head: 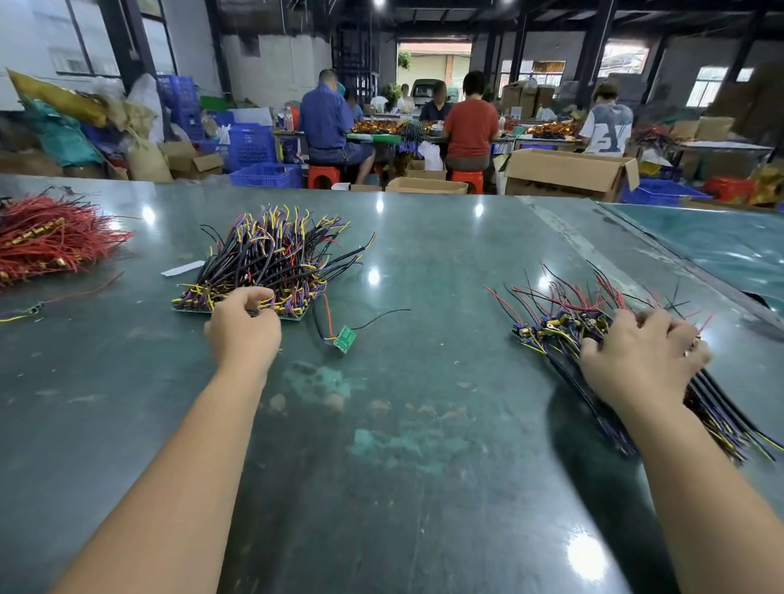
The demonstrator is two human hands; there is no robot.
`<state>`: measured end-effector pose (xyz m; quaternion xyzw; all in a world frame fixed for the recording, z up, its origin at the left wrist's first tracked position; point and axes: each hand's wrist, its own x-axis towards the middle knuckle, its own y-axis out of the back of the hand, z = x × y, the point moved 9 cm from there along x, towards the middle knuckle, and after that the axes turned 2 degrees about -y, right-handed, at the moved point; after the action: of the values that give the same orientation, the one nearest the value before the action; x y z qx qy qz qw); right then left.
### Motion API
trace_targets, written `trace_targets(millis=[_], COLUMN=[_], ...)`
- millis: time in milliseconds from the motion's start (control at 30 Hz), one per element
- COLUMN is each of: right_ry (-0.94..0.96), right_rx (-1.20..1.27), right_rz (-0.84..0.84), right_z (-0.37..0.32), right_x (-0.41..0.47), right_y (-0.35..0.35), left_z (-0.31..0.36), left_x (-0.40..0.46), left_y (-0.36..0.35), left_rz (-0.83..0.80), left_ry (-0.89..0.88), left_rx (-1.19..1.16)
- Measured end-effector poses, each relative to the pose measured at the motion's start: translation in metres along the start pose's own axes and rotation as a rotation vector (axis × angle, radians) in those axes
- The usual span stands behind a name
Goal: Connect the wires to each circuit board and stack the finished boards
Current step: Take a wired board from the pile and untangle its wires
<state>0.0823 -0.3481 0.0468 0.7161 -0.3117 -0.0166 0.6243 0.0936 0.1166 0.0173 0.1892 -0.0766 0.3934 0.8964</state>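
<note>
- Dark green table (398, 431) nearest cam, glossy w/ scuffed patches; both forearms reach out over it.
- Right hand (643, 357) lies on top of a wired-board bundle (555, 326) at table's right — dark boards w/ brass terminals, black/red/yellow/purple leads fanning out far and near side. Fingers spread & bent down into the wires; can't tell if they actually clamp any.
- Left hand (245, 322) at near edge of the stacked boards pile (270, 264), left of centre — green boards at the bottom, thick brush of black, yellow, purple, red wires sticking up and away. Fingers curled together, tips in the pile's front wires; grip itself hidden.
- Single green board (345, 338) w/ a few leads lies loose just right of left hand, not touched.
- Red wire heap (37, 245) far left, well apart from both hands.
</note>
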Motion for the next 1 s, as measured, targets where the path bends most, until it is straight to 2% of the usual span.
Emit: trace_targets(millis=[100,300,433,533,633,700,800,867,933,1000], right_ry=[0.093,0.357,0.489,0.552,0.525,0.416,0.153,0.089,0.107,0.121], right_rx=[0.149,0.336,0.395,0.478,0.638,0.792,1.174,1.346,1.453,1.523], right_rz=[0.079,0.036,-0.07,-0.133,-0.319,-0.494,-0.731,-0.74,-0.68,-0.642], right_z=[-0.022,-0.077,-0.103,-0.114,-0.119,-0.12,-0.123,-0.125,-0.126,-0.124], right_x=[-0.008,-0.042,-0.064,-0.076,-0.084,-0.088,-0.095,-0.096,-0.093,-0.09], right_y=[0.008,-0.003,-0.015,-0.018,-0.027,-0.033,-0.039,-0.033,-0.024,-0.021], left_z=[-0.009,0.013,0.013,0.016,0.037,0.063,0.098,0.113,0.122,0.125], left_x=[0.006,-0.026,-0.038,-0.043,-0.057,-0.074,-0.105,-0.126,-0.144,-0.154], left_y=[-0.005,-0.05,-0.067,-0.071,-0.071,-0.068,-0.063,-0.062,-0.065,-0.069], left_rz=[-0.083,-0.346,-0.415,-0.467,-0.486,-0.486,-0.487,-0.488,-0.516,-0.552], left_ry=[-0.004,-0.3,-0.361,-0.367,-0.482,-0.623,-0.8,-0.914,-1.038,-1.079], left_rx=[0.328,0.534,0.614,0.535,0.367,0.233,0.053,-0.008,-0.021,-0.044])
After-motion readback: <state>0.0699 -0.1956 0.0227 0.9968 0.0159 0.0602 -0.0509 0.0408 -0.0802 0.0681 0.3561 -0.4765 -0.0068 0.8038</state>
